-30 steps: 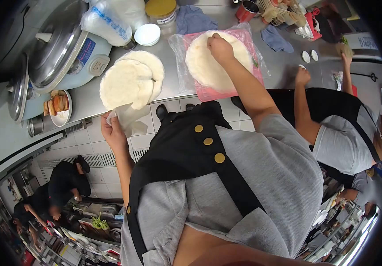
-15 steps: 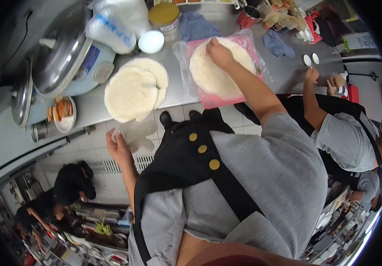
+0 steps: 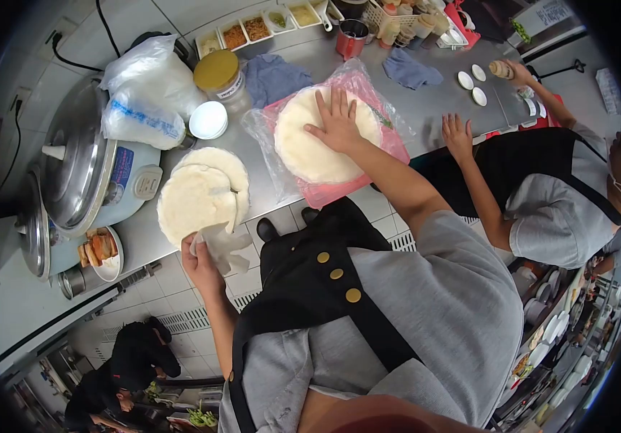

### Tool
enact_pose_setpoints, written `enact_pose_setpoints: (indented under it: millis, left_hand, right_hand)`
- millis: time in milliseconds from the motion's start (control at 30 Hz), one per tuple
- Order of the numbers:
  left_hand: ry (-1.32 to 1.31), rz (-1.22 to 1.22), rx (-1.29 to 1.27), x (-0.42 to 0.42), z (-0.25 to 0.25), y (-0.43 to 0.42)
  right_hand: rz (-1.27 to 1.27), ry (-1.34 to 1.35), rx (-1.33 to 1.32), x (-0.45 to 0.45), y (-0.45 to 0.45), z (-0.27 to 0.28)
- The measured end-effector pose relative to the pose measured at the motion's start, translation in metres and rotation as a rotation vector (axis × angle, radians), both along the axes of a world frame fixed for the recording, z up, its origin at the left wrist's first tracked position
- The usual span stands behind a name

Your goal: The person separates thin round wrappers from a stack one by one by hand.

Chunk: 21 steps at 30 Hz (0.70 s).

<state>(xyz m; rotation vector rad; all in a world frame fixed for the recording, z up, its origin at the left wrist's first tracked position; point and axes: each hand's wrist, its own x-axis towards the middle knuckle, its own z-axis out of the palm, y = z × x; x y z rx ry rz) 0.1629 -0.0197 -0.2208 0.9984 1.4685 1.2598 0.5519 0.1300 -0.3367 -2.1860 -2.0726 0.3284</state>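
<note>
With its fingers spread, my right hand [image 3: 338, 124] lies flat on a pale round dough sheet [image 3: 297, 148]. Beneath that sheet are clear plastic and a pink board [image 3: 325, 193] on the steel counter. My left hand [image 3: 204, 268], near the counter's front edge, is closed on the cuff end of a thin translucent plastic glove [image 3: 225, 244], whose fingers dangle loosely. Beyond the glove, further pale round sheets [image 3: 194, 200] lie overlapping directly on the counter. What lies on the pink board under the round is mostly hidden; a bit of green shows at its right side.
At the left stand large lidded cookers [image 3: 80, 162] and a bowl of browned pieces [image 3: 111, 254]. A white bowl [image 3: 208, 120], a gold-lidded jar [image 3: 218, 74] and blue cloths [image 3: 276, 81] sit behind. On the right, a co-worker's hand [image 3: 518, 73] holds a bottle near small white cups [image 3: 478, 96].
My right hand has gone from bent fingers at the sheet's far edge to lying flat and spread on it. The left still holds the glove. The head view has shifted; the co-worker's arm has reached out.
</note>
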Motion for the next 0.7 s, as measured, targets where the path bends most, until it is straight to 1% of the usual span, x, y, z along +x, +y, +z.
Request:
enact_pose_setpoints:
  millis: [33, 67, 100, 133, 167, 200, 233, 267, 300, 367, 400, 433, 467, 500, 533, 567, 600, 667, 700]
  left_hand:
    - [-0.065, -0.062, -0.024, 0.003, -0.004, 0.008]
    - [-0.063, -0.062, -0.022, 0.014, -0.001, 0.017]
    - [-0.191, -0.117, -0.081, 0.03, 0.01, 0.025]
    - [-0.318, -0.168, -0.146, 0.046, 0.022, 0.032]
    - [-0.393, -0.205, -0.185, 0.066, 0.039, 0.036]
    - [-0.465, -0.235, -0.228, 0.079, 0.054, 0.04]
    - [-0.548, -0.35, -0.21, 0.083, 0.059, 0.044]
    - [-0.638, -0.469, -0.17, 0.088, 0.062, 0.053]
    - [-0.639, -0.462, -0.168, 0.094, 0.064, 0.062]
    - [-0.724, -0.519, -0.068, 0.109, 0.065, 0.087]
    - [-0.723, -0.517, -0.069, 0.114, 0.06, 0.1]
    - [-0.649, -0.49, -0.126, 0.115, 0.052, 0.114]
    - [-0.574, -0.47, -0.181, 0.116, 0.045, 0.126]
    - [-0.567, -0.481, -0.192, 0.115, 0.039, 0.135]
    - [-0.612, -0.513, -0.271, 0.115, 0.033, 0.144]
    - [-0.659, -0.542, -0.35, 0.116, 0.027, 0.148]
    - [-0.658, -0.549, -0.352, 0.118, 0.02, 0.15]
    - [-0.67, -0.476, -0.422, 0.126, 0.016, 0.149]
    - [-0.633, -0.462, -0.412, 0.127, 0.015, 0.146]
  right_hand:
    - [0.003, 0.102, 0.167, 0.001, 0.005, 0.012]
    - [0.008, 0.206, 0.328, 0.0, 0.007, 0.029]
    - [0.01, 0.41, 0.29, 0.0, 0.011, 0.051]
    - [0.005, 0.416, 0.273, 0.002, 0.013, 0.067]
    - [0.05, 0.993, 0.173, 0.001, 0.013, 0.079]
    - [0.116, 1.551, -0.015, 0.001, 0.002, 0.095]
    - [0.081, 2.074, -0.272, 0.002, -0.009, 0.111]
    - [0.077, 2.08, -0.288, -0.002, -0.022, 0.108]
    - [0.133, 2.064, -0.378, -0.006, -0.037, 0.106]
    - [0.256, 2.015, -0.537, -0.012, -0.063, 0.098]
    - [0.308, 1.993, -0.62, -0.015, -0.076, 0.092]
    - [0.354, 1.977, -0.7, -0.018, -0.084, 0.086]
    - [0.348, 1.988, -0.693, -0.019, -0.084, 0.081]
    - [0.146, 2.1, -0.768, -0.019, -0.081, 0.076]
    - [-0.061, 2.197, -0.839, -0.019, -0.078, 0.074]
    - [-0.152, 2.364, -0.81, -0.022, -0.077, 0.072]
    - [-0.155, 2.367, -0.803, -0.024, -0.078, 0.072]
    - [-0.172, 2.538, -0.718, -0.03, -0.082, 0.079]
    - [-0.183, 2.542, -0.727, -0.029, -0.083, 0.075]
